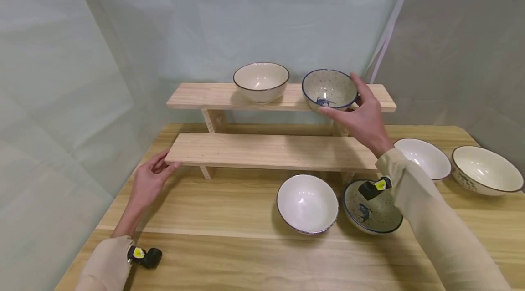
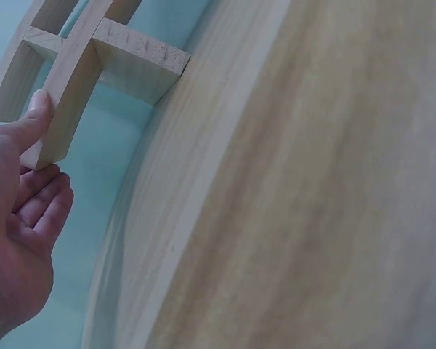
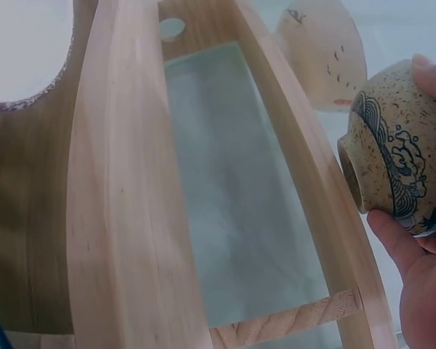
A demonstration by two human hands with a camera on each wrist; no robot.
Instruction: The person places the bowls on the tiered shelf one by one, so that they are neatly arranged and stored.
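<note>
My right hand [image 1: 366,115] holds a speckled grey bowl [image 1: 330,88] with a blue rim at the right part of the upper shelf board [image 1: 205,93]. In the right wrist view, blue wave patterns cover the outside of this speckled bowl [image 3: 403,156], and it looks slightly tilted; whether its foot touches the board I cannot tell. A cream bowl [image 1: 261,82] with a dark rim stands on the same board, to the left. My left hand [image 1: 149,181] grips the left end of the lower board [image 1: 262,150] of the two-tier wooden shelf, thumb along its edge, fingers beneath [image 2: 47,203].
In front of the shelf, a white bowl [image 1: 307,203] and a second speckled bowl [image 1: 371,213] stand on the wooden table [image 1: 213,254]. My right forearm partly covers that speckled bowl. Farther right are another white bowl [image 1: 426,159] and a wide cream bowl [image 1: 486,170]. Pale sheeting [image 1: 262,17] hangs behind.
</note>
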